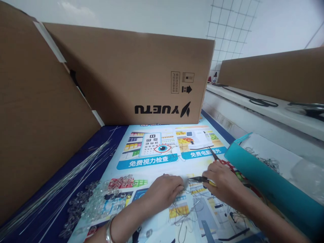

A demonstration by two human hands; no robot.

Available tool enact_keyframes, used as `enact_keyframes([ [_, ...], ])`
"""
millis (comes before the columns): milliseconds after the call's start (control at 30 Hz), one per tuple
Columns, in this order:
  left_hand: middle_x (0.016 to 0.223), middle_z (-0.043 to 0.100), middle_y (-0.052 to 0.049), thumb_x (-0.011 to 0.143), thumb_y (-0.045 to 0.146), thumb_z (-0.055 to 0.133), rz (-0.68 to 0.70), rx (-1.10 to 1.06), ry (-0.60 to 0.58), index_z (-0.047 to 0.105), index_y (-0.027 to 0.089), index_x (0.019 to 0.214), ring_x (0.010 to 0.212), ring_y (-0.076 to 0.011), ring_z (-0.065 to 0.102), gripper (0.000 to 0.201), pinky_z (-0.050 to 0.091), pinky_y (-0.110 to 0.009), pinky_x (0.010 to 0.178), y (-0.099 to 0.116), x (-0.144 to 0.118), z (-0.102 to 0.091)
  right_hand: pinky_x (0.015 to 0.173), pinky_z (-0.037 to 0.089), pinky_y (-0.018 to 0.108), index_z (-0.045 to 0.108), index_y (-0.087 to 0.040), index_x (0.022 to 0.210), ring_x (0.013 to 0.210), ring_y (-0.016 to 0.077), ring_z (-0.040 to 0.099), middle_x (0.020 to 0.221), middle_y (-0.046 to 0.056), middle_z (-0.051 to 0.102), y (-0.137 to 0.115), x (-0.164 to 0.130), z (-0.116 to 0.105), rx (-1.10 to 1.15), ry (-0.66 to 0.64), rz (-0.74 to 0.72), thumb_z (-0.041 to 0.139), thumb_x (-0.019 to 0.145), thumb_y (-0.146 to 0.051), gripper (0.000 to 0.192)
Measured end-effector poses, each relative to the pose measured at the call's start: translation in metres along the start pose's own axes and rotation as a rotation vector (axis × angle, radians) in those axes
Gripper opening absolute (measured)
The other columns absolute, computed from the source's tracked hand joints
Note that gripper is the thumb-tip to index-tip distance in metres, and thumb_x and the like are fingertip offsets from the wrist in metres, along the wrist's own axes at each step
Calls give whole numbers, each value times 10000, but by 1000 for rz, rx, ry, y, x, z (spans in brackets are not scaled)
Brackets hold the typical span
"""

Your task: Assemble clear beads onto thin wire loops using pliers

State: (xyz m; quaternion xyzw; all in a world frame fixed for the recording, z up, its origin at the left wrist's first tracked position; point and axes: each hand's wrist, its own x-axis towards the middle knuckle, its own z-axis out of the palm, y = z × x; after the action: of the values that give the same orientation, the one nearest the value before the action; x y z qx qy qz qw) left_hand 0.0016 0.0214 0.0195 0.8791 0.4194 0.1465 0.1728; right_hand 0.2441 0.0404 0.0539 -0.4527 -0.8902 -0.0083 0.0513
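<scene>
Evidently the thin wire [187,185] bends easily; left hand [164,190] pinches it closed, right hand [222,180] grips pliers [201,180] by their handles.

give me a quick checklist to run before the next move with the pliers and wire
1. Pliers gripped in right hand: ok, the hand closes round the handles, tips pointing left.
2. Left hand steadying the work: ok, it rests on the poster just left of the plier tips.
3. Wire caught in the plier tips: cannot tell, too thin to make out there.
4. Beads within reach: ok, a clear pile lies left of the left hand.
5. Spare wires at hand: ok, a bundle lies on the far left.
6. Second tool clear of the hands: ok, it lies just behind the right hand.
</scene>
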Motion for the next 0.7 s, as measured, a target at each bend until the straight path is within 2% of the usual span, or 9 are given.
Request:
enact_keyframes([
  [267,769,626,-11,912,238,392,21,208,6,538,209,844,707,-182,558,163,404,-313,674,9,-1,8,740,354,320,613,-202,786,839,215,501,824,47,586,-20,-6,-7,0,-52,-33,593,799,-228,36],
  [400,788,624,-18,912,231,391,33,182,13,549,213,875,715,-176,556,164,403,-304,664,9,-1,9,777,357,330,627,-193,801,857,219,503,828,55,584,-11,-5,-3,-35,-38,-14,602,793,-240,54],
  [533,808,626,-26,914,242,395,30,159,2,550,209,899,727,-184,561,159,409,-308,666,9,-1,7,800,360,344,635,-179,866,889,233,496,840,71,580,1,-1,8,-67,-1,67,580,822,-311,149],
  [700,837,626,-30,920,246,388,9,91,-14,554,210,901,758,-189,570,171,417,-303,689,8,-2,7,847,341,378,627,-162,877,895,235,499,861,92,581,2,2,18,-108,6,110,504,872,-362,235],
])
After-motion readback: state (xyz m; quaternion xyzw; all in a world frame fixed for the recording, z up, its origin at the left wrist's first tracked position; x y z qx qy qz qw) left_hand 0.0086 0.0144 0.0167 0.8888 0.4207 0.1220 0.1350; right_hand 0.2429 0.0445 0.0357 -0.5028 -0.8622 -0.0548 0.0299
